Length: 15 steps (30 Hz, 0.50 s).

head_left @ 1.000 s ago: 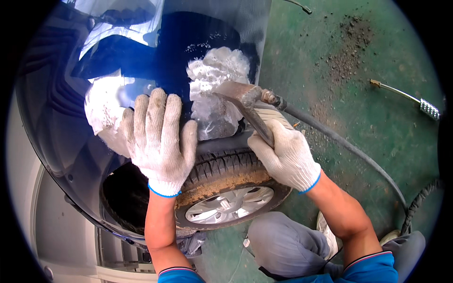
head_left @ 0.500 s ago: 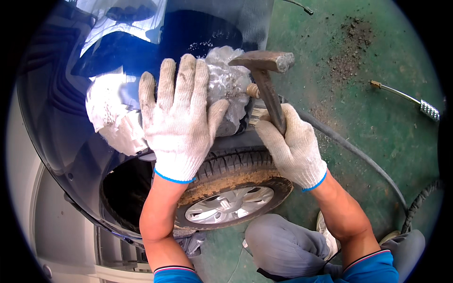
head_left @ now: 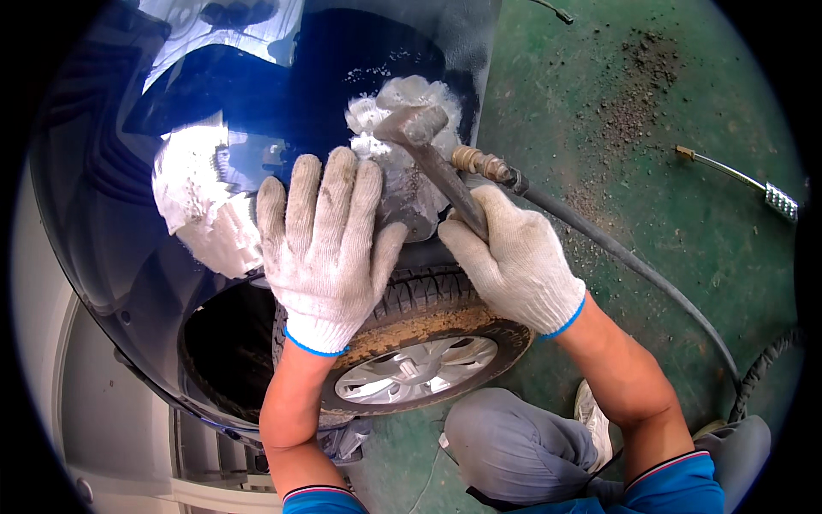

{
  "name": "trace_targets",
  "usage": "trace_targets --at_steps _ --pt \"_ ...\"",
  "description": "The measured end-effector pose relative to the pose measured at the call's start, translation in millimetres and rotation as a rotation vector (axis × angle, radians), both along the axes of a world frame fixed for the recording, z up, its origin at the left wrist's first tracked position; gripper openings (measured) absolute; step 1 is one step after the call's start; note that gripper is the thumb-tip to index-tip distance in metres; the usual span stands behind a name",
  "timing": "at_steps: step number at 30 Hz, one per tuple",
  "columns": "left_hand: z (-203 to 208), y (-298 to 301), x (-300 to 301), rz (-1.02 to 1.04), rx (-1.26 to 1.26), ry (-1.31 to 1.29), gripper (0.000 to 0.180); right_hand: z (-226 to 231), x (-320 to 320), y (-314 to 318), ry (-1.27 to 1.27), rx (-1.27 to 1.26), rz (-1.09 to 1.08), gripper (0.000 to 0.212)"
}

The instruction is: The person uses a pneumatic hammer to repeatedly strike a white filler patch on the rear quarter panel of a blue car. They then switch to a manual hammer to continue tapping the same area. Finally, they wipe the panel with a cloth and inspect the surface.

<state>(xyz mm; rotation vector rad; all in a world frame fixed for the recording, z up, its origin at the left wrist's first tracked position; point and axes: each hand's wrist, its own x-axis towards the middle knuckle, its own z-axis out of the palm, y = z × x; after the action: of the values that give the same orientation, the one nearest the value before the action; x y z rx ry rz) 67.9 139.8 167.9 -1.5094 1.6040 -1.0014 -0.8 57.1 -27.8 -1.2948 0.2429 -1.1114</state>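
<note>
My left hand (head_left: 324, 240), in a white knit glove with a blue cuff, lies flat on the dark blue car fender (head_left: 257, 94) with its fingers spread. My gloved right hand (head_left: 518, 257) is closed round the handle of a hammer (head_left: 441, 176). The hammer's worn metal head is over a sanded pale patch (head_left: 409, 158) of the fender; I cannot tell whether it touches. A second bare white patch (head_left: 201, 197) lies left of my left hand. Close behind the hammer handle is a brass hose fitting (head_left: 479, 163).
Below my hands is a muddy tyre (head_left: 419, 313) with a silver wheel (head_left: 415, 370). A grey hose (head_left: 634, 261) runs across the green floor from the fitting. To the right lie a metal-tipped rod (head_left: 728, 171) and scattered dirt (head_left: 638, 94). My bent knee (head_left: 497, 441) is near the wheel.
The hammer has swung left and down toward the pale patch, with my right hand shifting slightly left. My left hand has slid down toward the wheel arch, uncovering more of the panel.
</note>
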Motion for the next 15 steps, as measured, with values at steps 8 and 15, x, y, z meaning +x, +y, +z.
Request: trace_targets --at_steps 8,15 --pt "-1.2 0.4 6.3 -0.074 -0.005 -0.005 0.061 7.4 -3.2 -1.2 0.108 -0.006 0.023 0.016" --pt "-1.6 -0.7 6.1 -0.081 -0.009 -0.004 0.062 5.7 -8.1 -2.9 -0.106 0.088 -0.042 0.022"
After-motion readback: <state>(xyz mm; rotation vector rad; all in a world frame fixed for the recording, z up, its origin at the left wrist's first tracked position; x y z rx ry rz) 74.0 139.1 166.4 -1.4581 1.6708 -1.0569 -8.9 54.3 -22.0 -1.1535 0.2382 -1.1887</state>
